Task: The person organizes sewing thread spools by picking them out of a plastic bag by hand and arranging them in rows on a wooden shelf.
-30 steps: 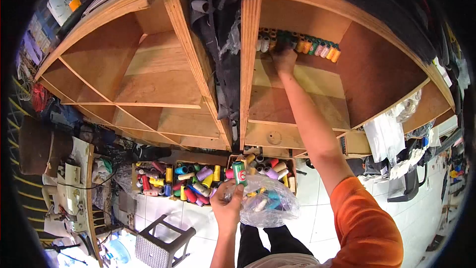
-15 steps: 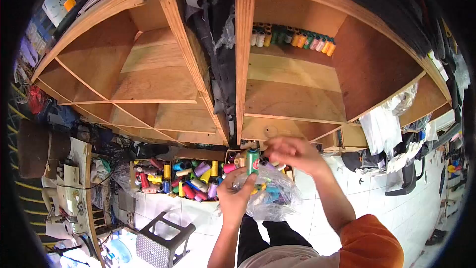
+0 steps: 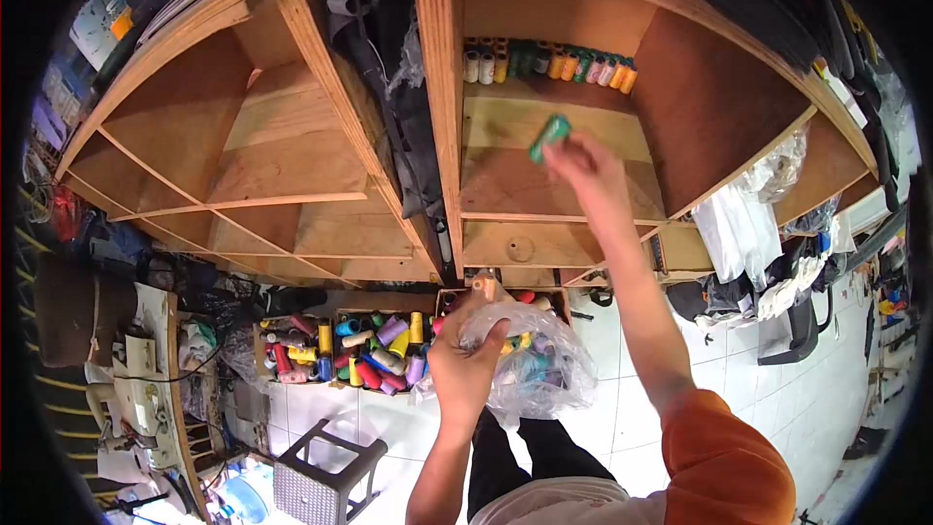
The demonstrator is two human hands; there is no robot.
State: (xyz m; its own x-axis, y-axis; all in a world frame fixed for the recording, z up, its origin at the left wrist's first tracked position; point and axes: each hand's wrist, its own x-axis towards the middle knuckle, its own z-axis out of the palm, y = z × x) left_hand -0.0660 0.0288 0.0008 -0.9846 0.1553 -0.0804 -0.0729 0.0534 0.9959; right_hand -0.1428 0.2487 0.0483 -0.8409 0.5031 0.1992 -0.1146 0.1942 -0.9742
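Note:
My right hand [image 3: 586, 157] is raised in front of the right shelf compartment, its fingers closed on a green thread spool [image 3: 550, 138] that is tilted and slightly blurred. Lower down, my left hand [image 3: 463, 355] grips a clear plastic bag [image 3: 549, 394] with several coloured spools inside. A pale orange spool [image 3: 483, 285] shows just above the left fingers; whether they touch it I cannot tell. At the back of the compartment stands a row of thread spools [image 3: 556, 65] in white, yellow, green, orange and pink.
Boxes of mixed thread spools [image 3: 384, 350] sit below the wooden shelving [image 3: 439, 87]. A grey plastic stool [image 3: 326, 472] stands on the tiled floor at lower left, near a sewing machine [image 3: 144, 399]. White cloth and plastic [image 3: 739, 233] hang at the right.
The green spool has passed from my left hand to my right, which has moved up toward the shelf compartment. My left hand has stayed low and now grips the bag.

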